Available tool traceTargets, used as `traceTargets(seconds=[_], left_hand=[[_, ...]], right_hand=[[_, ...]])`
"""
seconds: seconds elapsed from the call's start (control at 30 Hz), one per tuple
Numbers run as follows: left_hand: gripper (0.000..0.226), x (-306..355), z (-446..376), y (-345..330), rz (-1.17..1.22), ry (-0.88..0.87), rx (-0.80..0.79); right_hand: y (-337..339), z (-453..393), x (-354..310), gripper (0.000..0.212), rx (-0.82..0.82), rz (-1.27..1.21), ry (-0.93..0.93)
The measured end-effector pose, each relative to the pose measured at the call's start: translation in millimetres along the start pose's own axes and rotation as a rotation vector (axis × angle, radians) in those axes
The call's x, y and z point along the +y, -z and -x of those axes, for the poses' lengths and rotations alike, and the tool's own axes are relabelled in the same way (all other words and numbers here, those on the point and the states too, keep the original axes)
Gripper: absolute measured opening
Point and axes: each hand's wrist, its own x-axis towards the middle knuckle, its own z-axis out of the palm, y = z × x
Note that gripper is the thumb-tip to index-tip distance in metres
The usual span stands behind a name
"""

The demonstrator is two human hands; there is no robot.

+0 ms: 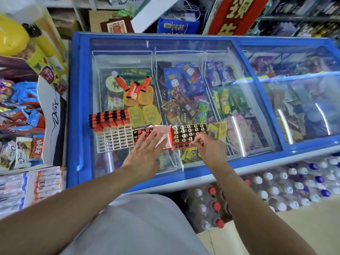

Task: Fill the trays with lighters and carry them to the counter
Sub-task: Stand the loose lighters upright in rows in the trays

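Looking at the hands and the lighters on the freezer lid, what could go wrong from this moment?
1. The white tray is only part filled; its lighters crowd the far rows, so lifting it now might tip them out.
2. Three loose lighters lie on smooth glass and could slide.
3. The left hand may knock the open box.

Orange lighters [135, 88] — white tray [115, 139].

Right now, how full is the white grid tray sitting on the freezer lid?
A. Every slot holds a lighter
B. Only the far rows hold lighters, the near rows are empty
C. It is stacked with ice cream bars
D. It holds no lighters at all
B: the white grid tray has red lighters standing only in its far rows, while the near slots show bare.
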Motion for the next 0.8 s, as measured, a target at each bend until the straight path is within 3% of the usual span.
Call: traceTargets(seconds=[0.17,0.33,0.6,0.8], left_hand=[[0.084,-13,10,0,0.069,0.057,0.094],[0.089,-35,21,-6,0.105,0.164,0.18],[0.081,-50,32,-12,0.146,0.209,0.191],[0.089,-67,37,-5,0.194,0.324,0.257]], right_hand=[[9,-6,-4,0.009,-0.094,0.11,-0.048],[27,-13,-14,0.008,-0.085,0.133,-0.015],[51,-30,-30,0.008,-0.31,0.129,-0.05],[70,-92,-89,0.005,-0.09,-0.124,0.02]])
